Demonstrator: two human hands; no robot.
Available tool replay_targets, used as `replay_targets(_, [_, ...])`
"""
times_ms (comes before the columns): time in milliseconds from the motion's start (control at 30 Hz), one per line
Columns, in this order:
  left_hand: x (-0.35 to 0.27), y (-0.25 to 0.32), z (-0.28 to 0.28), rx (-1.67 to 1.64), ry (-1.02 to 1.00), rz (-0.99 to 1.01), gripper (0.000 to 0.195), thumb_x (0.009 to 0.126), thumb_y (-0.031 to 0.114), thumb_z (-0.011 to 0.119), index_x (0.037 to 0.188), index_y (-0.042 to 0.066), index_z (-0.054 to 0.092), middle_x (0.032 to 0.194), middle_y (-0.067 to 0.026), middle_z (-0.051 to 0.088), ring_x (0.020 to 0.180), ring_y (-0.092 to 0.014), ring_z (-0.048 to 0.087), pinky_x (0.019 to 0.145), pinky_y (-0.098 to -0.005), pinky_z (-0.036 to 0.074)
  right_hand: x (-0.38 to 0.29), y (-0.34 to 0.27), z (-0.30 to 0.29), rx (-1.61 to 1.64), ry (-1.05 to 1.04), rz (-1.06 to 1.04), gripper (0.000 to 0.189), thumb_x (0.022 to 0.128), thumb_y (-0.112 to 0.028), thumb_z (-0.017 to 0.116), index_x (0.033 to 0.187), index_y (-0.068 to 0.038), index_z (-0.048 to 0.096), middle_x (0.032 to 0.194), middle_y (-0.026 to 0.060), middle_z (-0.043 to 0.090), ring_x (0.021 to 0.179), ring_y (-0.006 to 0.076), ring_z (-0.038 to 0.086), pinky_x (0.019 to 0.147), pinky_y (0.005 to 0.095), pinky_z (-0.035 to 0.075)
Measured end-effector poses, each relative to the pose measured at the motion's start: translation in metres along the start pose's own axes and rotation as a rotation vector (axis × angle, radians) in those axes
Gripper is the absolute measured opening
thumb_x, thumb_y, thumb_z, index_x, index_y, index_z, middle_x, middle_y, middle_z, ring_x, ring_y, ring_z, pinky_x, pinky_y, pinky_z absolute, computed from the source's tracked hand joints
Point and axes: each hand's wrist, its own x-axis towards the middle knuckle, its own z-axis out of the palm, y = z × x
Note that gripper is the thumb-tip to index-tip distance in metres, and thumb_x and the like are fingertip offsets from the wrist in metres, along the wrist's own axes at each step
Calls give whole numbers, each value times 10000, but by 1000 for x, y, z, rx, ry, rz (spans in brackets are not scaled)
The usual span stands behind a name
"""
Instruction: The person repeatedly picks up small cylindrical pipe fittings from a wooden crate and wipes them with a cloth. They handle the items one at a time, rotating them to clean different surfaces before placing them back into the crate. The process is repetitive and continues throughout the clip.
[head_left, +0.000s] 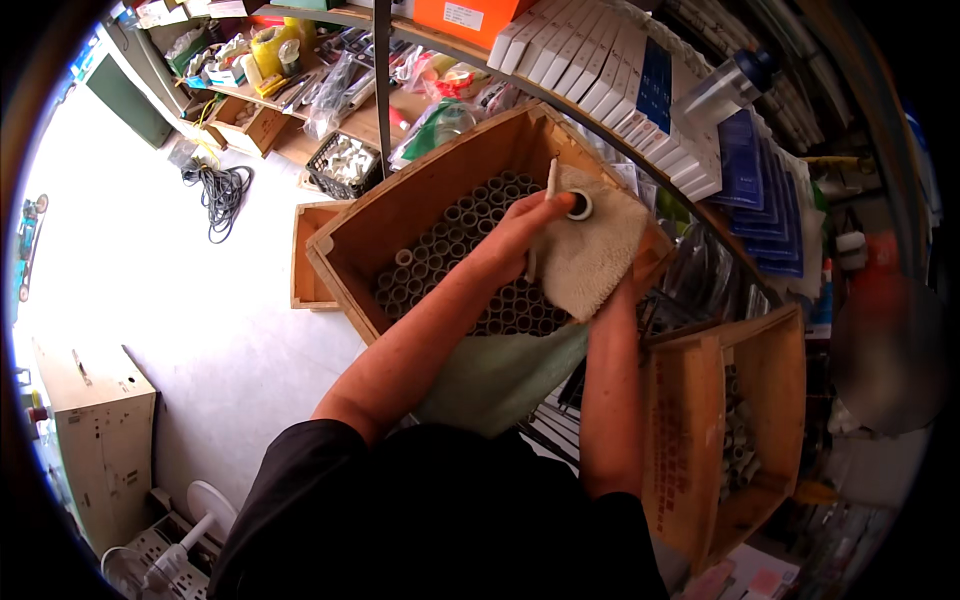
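My left hand (519, 232) grips a short pale tube (589, 208), its thumb lying over the tube's end. Behind the tube spreads a beige towelling cloth (592, 262). My right hand (621, 292) reaches under the lower edge of this cloth, and its fingers are hidden by it. Both arms are over a large wooden box (420, 174). Many similar short tubes (442, 248) stand on end in it, packed side by side. Greenish sheeting (495, 379) hangs at the box's near side.
To the right, a second wooden box (686, 442) holds loose tubes (739, 450). Shelving behind carries white cartons (592, 60), a clear bottle (712, 94) and blue packets (757, 202). A black basket (343, 161) of white parts and a coiled cable (217, 191) are at left.
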Motion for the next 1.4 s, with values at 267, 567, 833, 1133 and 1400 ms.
replay_targets(267, [-2, -15, 8, 1383, 298, 395, 521, 742, 357, 732, 1118, 25, 591, 1072, -151, 520, 1024, -324, 518, 890, -402, 433, 1, 13, -8, 272, -246, 168, 529, 960, -459, 382, 1322, -73, 415, 1272, 127, 498, 1149, 256, 512, 963, 400, 454])
replay_targets(567, [-4, -9, 22, 1498, 301, 735, 676, 622, 251, 802, 1231, 135, 533, 1334, -164, 387, 1192, -385, 401, 1000, -451, 381, 3, 13, -6, 361, -315, 194, 534, 962, -452, 381, 1328, -64, 405, 1289, 142, 482, 1161, 281, 505, 975, 409, 452])
replay_targets(833, [-1, -15, 14, 1543, 161, 701, 494, 634, 222, 789, 1097, 152, 629, 1320, -141, 421, 1188, -377, 407, 988, -459, 386, 13, 20, -20, 392, -334, 181, 498, 963, -404, 412, 1290, -29, 429, 1246, 149, 502, 1123, 286, 527, 946, 406, 476])
replay_targets(1133, [1, -25, 4, 1430, 66, 586, 369, 727, 286, 753, 1023, 78, 678, 1278, -146, 463, 1189, -342, 416, 999, -419, 369, 13, 19, -22, 342, -248, 211, 480, 946, -399, 446, 1238, -19, 476, 1176, 155, 544, 1068, 275, 562, 882, 386, 510])
replay_targets(1400, [11, -24, -13, 770, 138, 407, 319, 803, 286, 703, 980, 22, 674, 1244, -132, 480, 1145, -247, 465, 948, -349, 405, 4, 10, -11, 372, -172, 142, 462, 956, -380, 425, 1243, -21, 475, 1192, 149, 545, 1054, 277, 572, 874, 388, 508])
